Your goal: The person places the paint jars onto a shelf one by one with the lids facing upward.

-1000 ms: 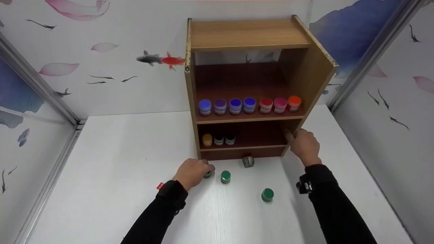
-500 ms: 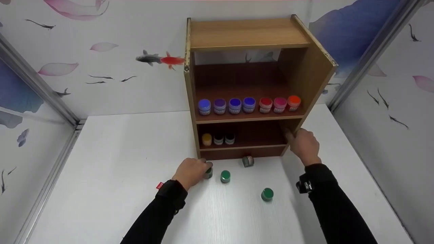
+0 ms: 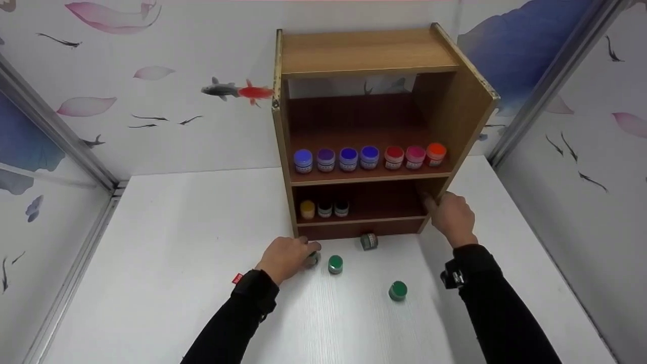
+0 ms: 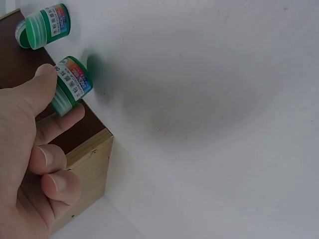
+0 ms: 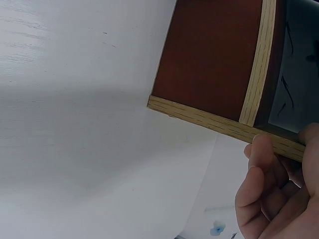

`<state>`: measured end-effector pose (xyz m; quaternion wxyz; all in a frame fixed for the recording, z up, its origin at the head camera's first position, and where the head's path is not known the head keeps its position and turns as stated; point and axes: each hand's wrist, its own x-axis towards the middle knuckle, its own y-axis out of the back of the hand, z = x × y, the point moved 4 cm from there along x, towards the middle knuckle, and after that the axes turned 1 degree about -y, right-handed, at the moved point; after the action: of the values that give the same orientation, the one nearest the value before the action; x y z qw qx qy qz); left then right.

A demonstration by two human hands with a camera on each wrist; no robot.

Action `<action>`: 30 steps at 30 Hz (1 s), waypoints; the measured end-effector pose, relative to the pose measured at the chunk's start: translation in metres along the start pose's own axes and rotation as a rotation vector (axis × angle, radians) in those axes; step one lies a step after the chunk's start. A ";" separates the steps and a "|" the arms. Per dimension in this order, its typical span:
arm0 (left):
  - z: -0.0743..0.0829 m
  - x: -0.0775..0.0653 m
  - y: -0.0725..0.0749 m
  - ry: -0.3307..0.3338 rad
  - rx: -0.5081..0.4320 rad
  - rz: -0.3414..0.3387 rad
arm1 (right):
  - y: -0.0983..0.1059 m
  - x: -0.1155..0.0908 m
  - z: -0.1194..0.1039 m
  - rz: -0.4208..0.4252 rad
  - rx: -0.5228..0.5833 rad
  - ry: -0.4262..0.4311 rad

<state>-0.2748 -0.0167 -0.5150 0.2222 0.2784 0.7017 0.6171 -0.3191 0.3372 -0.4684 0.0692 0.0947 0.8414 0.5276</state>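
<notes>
My left hand (image 3: 289,257) pinches a small green paint jar (image 4: 73,82) between thumb and fingers, just in front of the lower left corner of a wooden shelf (image 3: 371,48). In the left wrist view the jar's label and clear lid show, and the base is apart from its shadow on the white surface. Another green jar (image 3: 335,264) stands just right of that hand. My right hand (image 3: 453,216) grips the front edge of the shelf's right side panel (image 5: 199,118), thumb on the inner side and fingers outside.
A dark green jar (image 3: 369,241) lies on its side against the shelf base; another green jar (image 3: 398,290) stands nearer. Several blue, purple, red and orange jars line the upper board (image 3: 371,179). A yellow jar (image 3: 307,209) and two dark-lidded jars sit below. Patterned walls surround the table (image 3: 202,227).
The jar in my left hand has shifted slightly right and changed its tilt as the fingers moved on it. My right hand keeps its hold on the shelf's side panel.
</notes>
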 end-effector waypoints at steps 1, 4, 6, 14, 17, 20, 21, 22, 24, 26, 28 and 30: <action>0.000 0.000 0.001 -0.002 0.006 0.006 | 0.000 0.000 0.000 -0.005 0.001 -0.002; 0.000 -0.001 0.002 -0.001 0.013 0.009 | -0.001 0.001 0.000 -0.013 0.003 -0.007; 0.000 0.000 0.001 0.009 -0.006 0.002 | -0.001 0.001 0.000 -0.013 0.004 -0.006; -0.002 0.003 0.001 0.056 -0.053 -0.016 | 0.000 0.000 0.000 -0.005 -0.003 -0.005; -0.002 0.004 0.004 0.061 -0.049 -0.009 | 0.000 0.001 0.000 -0.004 -0.006 -0.006; 0.000 0.005 0.008 0.055 -0.033 -0.003 | 0.000 0.001 0.000 -0.005 -0.007 -0.003; 0.000 0.006 0.009 0.051 -0.030 -0.003 | 0.000 0.001 0.000 -0.004 -0.009 -0.004; 0.001 0.007 0.010 0.045 -0.027 0.003 | 0.000 0.001 0.000 -0.002 -0.009 -0.003; 0.003 0.008 0.014 0.035 -0.030 0.018 | 0.000 0.001 -0.001 -0.002 -0.008 -0.005; 0.004 0.008 0.017 0.026 -0.046 0.042 | 0.000 0.001 -0.001 0.001 -0.007 -0.007; 0.005 0.009 0.020 0.014 -0.058 0.071 | 0.000 0.001 -0.001 0.003 -0.005 -0.006; 0.007 0.010 0.023 0.004 -0.067 0.092 | -0.001 0.001 0.000 0.003 -0.006 -0.005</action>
<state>-0.2753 -0.0030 -0.4930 0.2015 0.3016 0.6676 0.6501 -0.3202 0.3368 -0.4688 0.0708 0.0970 0.8394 0.5301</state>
